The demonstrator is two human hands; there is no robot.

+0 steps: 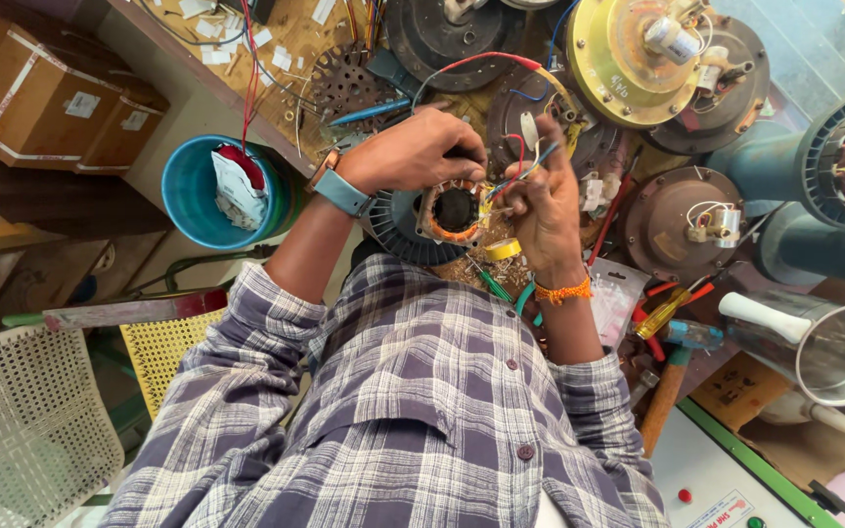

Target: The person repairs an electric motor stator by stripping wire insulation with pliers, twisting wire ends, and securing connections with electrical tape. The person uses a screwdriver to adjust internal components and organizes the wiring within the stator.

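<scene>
A small round stator with copper windings and an orange rim sits on a dark finned motor housing on the bench. My left hand, with a grey-blue watch on its wrist, grips the stator from the top left. My right hand, wearing an orange thread bracelet, pinches the red and blue wires that come off the stator's right side. A small yellow tape roll lies just below the stator, beside my right hand.
Round fan motor covers crowd the bench, among them a yellow-green one. A blue bucket and cardboard boxes stand to the left. Screwdrivers, a hammer and a steel mug lie to the right.
</scene>
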